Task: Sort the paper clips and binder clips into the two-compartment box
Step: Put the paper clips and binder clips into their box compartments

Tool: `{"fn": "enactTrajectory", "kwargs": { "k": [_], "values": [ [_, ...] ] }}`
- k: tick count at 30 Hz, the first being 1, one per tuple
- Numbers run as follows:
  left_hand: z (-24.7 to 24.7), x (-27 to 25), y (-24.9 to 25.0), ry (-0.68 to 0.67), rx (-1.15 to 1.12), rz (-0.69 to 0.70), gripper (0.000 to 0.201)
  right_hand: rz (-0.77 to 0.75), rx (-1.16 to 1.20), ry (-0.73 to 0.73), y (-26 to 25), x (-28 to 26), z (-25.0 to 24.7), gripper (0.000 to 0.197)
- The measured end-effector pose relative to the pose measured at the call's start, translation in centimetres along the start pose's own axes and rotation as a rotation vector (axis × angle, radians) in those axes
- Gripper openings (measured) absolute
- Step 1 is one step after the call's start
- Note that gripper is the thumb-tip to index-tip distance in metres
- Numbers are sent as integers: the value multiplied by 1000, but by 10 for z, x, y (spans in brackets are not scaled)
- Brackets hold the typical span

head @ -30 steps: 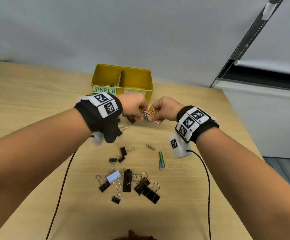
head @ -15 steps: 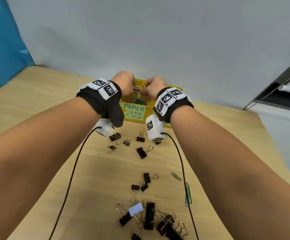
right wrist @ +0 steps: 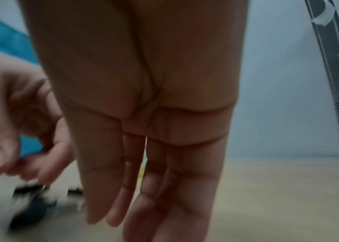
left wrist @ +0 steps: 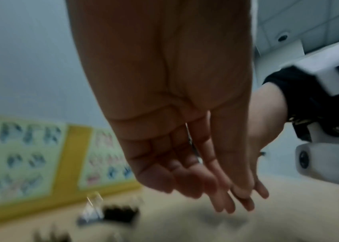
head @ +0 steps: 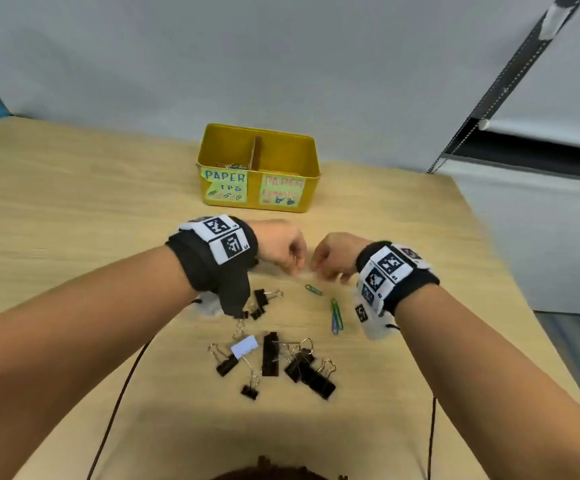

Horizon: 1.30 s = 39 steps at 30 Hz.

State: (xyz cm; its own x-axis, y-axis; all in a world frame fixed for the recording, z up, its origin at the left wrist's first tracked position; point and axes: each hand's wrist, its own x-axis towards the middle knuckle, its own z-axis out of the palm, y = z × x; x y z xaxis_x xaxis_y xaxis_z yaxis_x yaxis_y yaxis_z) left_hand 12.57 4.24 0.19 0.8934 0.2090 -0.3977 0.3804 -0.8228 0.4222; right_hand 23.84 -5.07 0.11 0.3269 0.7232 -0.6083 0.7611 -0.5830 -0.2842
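Note:
The yellow two-compartment box [head: 283,152] stands at the back of the table, and coloured paper clips show in its left compartment [head: 231,165]. My left hand [head: 283,249] and right hand [head: 333,259] hang close together above the table in front of the box, fingers pointing down and relaxed. The left wrist view shows my left hand [left wrist: 205,180] with a thin silver glint between two fingers; what it is I cannot tell. My right hand [right wrist: 143,204] holds nothing. A green paper clip [head: 313,289] and a green and blue pair [head: 336,315] lie just below my hands. Several black binder clips [head: 311,374] lie nearer to me.
Two more black binder clips [head: 262,301] lie under my left wrist. A white-labelled binder clip [head: 244,346] sits in the near pile. Thin cables [head: 118,403] run from both wrists toward me. The table's right edge [head: 489,258] is near my right arm.
One second ago both hands pinched coloured paper clips. Half a second ago they were over the box. Now they are back above the table and hold no coloured clips.

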Motion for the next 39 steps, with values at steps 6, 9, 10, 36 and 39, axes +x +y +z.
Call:
{"fn": "enactTrajectory", "kwargs": {
  "k": [6,9,10,36,39],
  "values": [
    [51,21,37,-19,208,-36,36,204,-154,183,41,-43,58,48],
    [55,23,48,-45,298,-32,31,193,-114,249,42,-47,73,45],
    [57,23,50,-52,324,-34,31,189,-74,262,42,-46,76,45],
    [-25,-40,-5,405,56,-221,20,-193,374,463,11,-32,-35,26],
    [-60,-51,-24,616,-12,-256,23,-288,432,574,-28,-17,-71,27]
  ]
}}
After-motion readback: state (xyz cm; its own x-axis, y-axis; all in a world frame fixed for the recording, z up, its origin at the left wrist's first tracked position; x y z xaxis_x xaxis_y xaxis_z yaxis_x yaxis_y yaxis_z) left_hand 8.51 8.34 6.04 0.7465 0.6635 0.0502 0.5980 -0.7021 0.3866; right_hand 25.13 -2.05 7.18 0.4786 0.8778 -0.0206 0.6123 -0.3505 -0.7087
